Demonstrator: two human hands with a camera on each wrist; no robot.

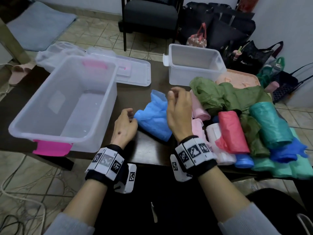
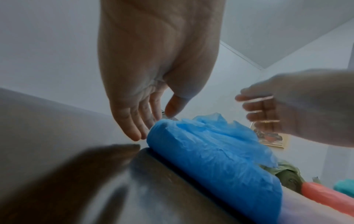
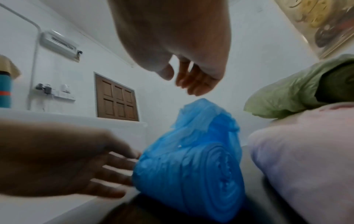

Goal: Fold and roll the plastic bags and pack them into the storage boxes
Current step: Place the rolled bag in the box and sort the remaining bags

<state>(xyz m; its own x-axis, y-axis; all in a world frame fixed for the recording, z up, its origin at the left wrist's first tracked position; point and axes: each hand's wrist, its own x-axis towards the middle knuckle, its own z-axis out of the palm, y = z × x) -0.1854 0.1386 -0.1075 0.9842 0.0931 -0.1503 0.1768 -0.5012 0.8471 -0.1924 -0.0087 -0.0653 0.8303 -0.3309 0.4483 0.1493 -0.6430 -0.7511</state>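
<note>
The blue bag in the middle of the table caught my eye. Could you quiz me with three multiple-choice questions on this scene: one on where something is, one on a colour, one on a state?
1. Where does the blue bag lie?
A. inside the large box
B. on the dark table between the two hands
C. on the floor

2. What colour are the latches of the large box?
A. pink
B. yellow
C. black

3. What state is the small box in?
A. shut with its lid
B. full of rolled bags
C. open and empty

Answers:
1 B: the head view shows it on the table, with the left hand at one end and the right hand raised just beside it.
2 A: a pink latch shows at each end of the box.
3 C: it has no lid on and its bare bottom shows.
</note>
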